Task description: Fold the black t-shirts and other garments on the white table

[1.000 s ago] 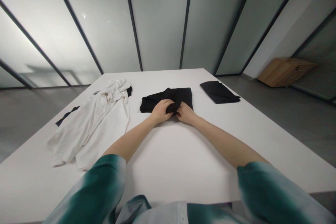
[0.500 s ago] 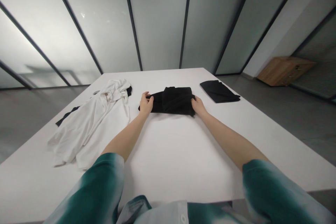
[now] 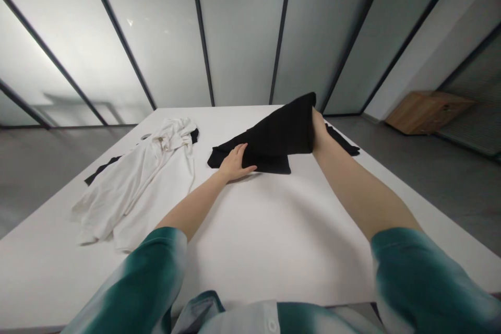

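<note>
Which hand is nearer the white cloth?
Left. The left hand is right of the white cloth; the right hand is farther right, holding up part of the black cloth.

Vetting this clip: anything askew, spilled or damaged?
No spill or damage visible. The white garment at left looks untidy: loosely rumpled, dark fabric poking out at its edges. The black cloth slants because the right hand holds one end up.
</note>
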{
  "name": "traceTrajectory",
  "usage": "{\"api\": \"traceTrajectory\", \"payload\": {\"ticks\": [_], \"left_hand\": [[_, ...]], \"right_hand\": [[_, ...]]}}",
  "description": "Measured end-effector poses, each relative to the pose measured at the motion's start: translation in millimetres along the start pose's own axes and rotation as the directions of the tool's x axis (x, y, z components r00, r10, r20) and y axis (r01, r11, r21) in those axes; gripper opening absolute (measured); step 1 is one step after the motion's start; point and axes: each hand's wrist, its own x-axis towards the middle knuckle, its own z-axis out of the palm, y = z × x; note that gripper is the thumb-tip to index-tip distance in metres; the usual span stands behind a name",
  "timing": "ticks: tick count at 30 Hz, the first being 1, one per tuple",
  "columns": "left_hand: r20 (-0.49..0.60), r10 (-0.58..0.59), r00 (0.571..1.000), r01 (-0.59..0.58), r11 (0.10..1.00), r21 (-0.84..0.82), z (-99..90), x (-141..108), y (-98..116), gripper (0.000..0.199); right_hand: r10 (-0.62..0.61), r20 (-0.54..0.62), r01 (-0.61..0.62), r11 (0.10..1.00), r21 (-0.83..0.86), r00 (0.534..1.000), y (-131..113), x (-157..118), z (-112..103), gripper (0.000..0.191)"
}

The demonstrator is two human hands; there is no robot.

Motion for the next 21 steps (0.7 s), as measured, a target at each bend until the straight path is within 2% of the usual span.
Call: {"api": "traceTrajectory", "payload": {"ticks": [3, 5, 7, 10, 13, 15, 16, 17, 18, 19, 21], "left_hand": [[-0.170, 0.103, 0.980, -0.108, 0.994, -0.020, 1.6, 3, 10, 0.107], [-0.274, 0.096, 0.957, -0.130, 0.986, -0.108, 3.9, 7, 13, 0.099], [-0.321, -0.038, 0.946, -0.065, 0.951, -0.302, 5.3, 10, 8, 0.072], [-0.293, -0.329, 0.898, 0.087, 0.784, -0.614, 1.0, 16, -13, 0.039], [-0.280, -0.521, 0.806, 0.197, 0.682, -0.704, -11.9, 22, -36, 0.025], [-0.264, -0.665, 0.698, 0.329, 0.626, -0.707, -21.8, 25, -45, 0.019], [-0.238, -0.734, 0.636, 0.397, 0.576, -0.714, -26.1, 27, -47, 0.022], [-0.193, -0.782, 0.592, 0.446, 0.518, -0.730, -29.6, 28, -47, 0.027], [-0.130, -0.798, 0.589, 0.462, 0.465, -0.755, -32.3, 29, -45, 0.030], [-0.051, -0.781, 0.623, 0.454, 0.413, -0.790, -34.1, 30, -40, 0.031], [0.105, -0.658, 0.745, 0.399, 0.315, -0.861, -35.0, 32, -26, 0.032]], "right_hand": [[0.061, 0.027, -0.061, 0.998, -0.004, 0.998, -23, -18, 34, 0.030], [0.095, 0.115, -0.086, 0.993, -0.084, 0.989, -27, -40, 59, 0.027], [0.115, 0.238, -0.068, 0.978, -0.195, 0.965, -26, -59, 75, 0.023], [0.195, 0.418, -0.053, 0.944, -0.327, 0.887, -24, -68, 75, 0.021], [0.343, 0.492, -0.136, 0.903, -0.408, 0.800, -24, -55, 56, 0.023], [0.429, 0.481, -0.223, 0.876, -0.428, 0.765, -24, -44, 42, 0.024], [0.458, 0.468, -0.272, 0.870, -0.411, 0.756, -23, -41, 38, 0.025], [0.475, 0.455, -0.323, 0.870, -0.373, 0.753, -22, -39, 35, 0.025], [0.484, 0.445, -0.371, 0.872, -0.319, 0.754, -20, -38, 33, 0.026], [0.482, 0.434, -0.410, 0.876, -0.255, 0.761, -18, -39, 34, 0.028], [0.461, 0.396, -0.441, 0.885, -0.147, 0.794, -13, -46, 39, 0.032]]}}
